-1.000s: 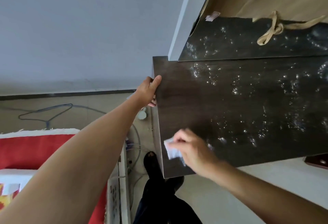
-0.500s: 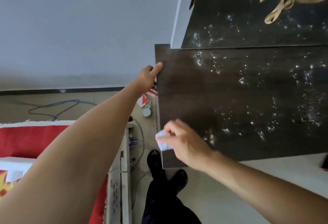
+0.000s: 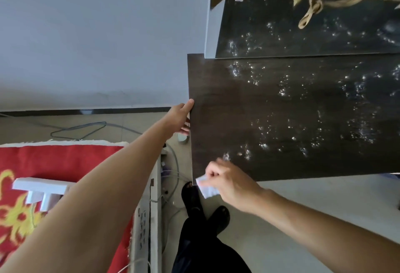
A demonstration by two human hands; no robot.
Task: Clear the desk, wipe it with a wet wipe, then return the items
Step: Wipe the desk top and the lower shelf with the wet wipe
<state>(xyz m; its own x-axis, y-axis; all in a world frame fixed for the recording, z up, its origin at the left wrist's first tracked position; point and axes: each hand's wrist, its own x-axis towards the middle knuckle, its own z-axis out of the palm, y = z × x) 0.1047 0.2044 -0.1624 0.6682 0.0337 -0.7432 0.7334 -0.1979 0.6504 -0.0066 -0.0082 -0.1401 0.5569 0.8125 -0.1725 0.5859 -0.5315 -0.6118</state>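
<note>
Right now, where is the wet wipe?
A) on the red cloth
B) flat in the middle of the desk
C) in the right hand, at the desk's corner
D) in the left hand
C: the right hand pinches the wet wipe at the near left corner of the desk; the left hand only grips its edge.

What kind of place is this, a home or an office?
Likely a room in a home, maybe a bedroom or study: a dark wooden desk against a plain wall, a red and gold cloth beside it, loose cables on the floor.
</note>
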